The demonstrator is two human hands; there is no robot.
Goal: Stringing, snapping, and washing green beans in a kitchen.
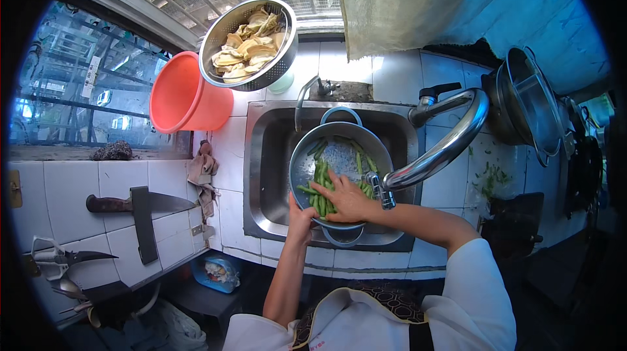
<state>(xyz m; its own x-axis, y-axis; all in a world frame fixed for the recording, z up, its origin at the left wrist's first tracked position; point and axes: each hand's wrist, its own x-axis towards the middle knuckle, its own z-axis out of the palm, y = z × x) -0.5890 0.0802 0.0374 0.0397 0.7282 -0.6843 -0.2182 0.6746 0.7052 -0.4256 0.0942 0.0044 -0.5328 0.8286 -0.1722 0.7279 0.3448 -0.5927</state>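
A two-handled metal pot [338, 152] stands in the stainless-steel sink [267, 164], with a little water on its bottom. Cut green bean pods [321, 201] are heaped at its near side, and a few more lie along the walls. My left hand [300, 221] grips the near-left rim of the pot. Inside it, my right hand [348, 199] rests palm down on the pods, fingers spread. The spout of a chrome faucet [441, 155] hangs over the pot's right rim, above my right wrist. No stream of water is visible from it.
A thin curved tap [300, 106] reaches over the sink's back left. Behind are a red bucket [215, 111] and a perforated steel colander [284, 64] of pale sliced food. A knife [166, 202] and scissors [63, 255] hang left. Green scraps [492, 177] and stacked pans [499, 106] are right.
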